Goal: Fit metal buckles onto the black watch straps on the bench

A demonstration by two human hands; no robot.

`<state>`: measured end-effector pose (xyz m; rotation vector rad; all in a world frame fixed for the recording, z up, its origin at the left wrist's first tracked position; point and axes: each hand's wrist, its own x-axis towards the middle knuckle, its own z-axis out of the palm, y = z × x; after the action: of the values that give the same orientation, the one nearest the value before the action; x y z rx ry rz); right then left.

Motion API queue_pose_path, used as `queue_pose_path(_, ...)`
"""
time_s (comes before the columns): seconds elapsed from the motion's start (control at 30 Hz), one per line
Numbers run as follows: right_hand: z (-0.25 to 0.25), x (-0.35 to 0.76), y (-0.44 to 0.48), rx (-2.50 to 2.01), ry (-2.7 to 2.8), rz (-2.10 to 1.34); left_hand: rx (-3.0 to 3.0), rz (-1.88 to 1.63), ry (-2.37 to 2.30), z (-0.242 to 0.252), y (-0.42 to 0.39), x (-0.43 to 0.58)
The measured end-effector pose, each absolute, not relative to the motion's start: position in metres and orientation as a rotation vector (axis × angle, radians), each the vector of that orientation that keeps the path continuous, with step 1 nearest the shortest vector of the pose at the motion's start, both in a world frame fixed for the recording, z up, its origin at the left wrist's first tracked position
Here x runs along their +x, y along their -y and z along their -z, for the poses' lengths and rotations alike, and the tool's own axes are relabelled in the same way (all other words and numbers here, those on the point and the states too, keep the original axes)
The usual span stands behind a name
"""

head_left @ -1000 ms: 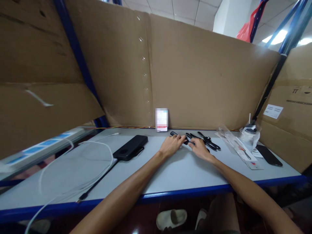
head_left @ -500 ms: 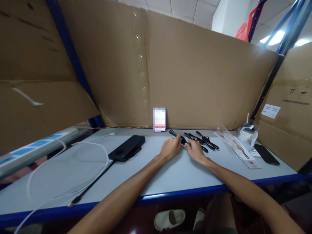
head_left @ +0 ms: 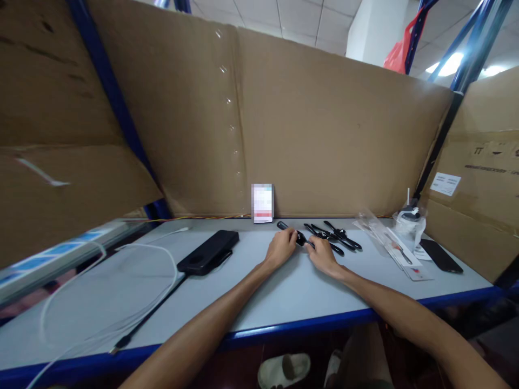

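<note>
Item: slim black two-handled tool, apparently metal, over pale-grey flat tabletop | Hands: my left hand and right hand, just apart, each grip one handle | Handling: I judge it light, stiff, slightly slippery; hold handles, avoid centre.

The right hand partly hides the black tool; the screen is blurred.

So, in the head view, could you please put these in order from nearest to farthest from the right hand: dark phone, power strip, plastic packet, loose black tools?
1. Loose black tools, just beyond the right hand
2. Plastic packet, to the right
3. Dark phone, far right
4. Power strip, far left
</note>
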<state>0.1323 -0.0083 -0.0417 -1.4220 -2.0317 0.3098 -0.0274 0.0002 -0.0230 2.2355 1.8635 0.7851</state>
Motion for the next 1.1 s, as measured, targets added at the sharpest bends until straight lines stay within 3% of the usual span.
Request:
queue_pose_path(0.37, 0.047, 0.133, 0.002, -1.44, 1.97, -0.326, 2.606, -0.336, -1.883, 0.015, 0.008, -0.035)
queue_pose_path(1.1, 0.038, 0.128, 0.013, -1.524, 2.081, -0.305, 2.601, -0.384, -2.0, 0.013, 0.008, -0.038)
